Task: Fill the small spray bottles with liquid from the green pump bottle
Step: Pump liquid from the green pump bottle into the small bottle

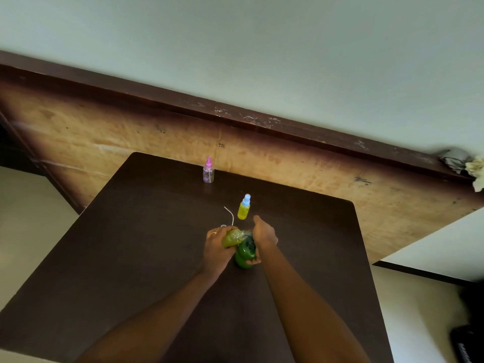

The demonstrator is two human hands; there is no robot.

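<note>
The green pump bottle (245, 255) stands on the dark table (146, 231) near its middle. My right hand (264, 235) lies over its top, thumb against its side. My left hand (217, 244) grips a small uncapped spray bottle (233, 237), tilted with its mouth at the pump's nozzle and yellow-green liquid inside. A spray bottle with a blue cap (244, 207), full of yellow liquid, stands just behind the hands. A clear one with a pink cap (208, 171) stands at the table's far edge. A loose white dip tube (230, 216) lies behind my left hand.
A wooden board (131, 142) with a dark top rail rises behind the table. Crumpled cloths (463, 163) sit on the rail at the far right. Pale floor shows on the left, and dark items lie at the lower right.
</note>
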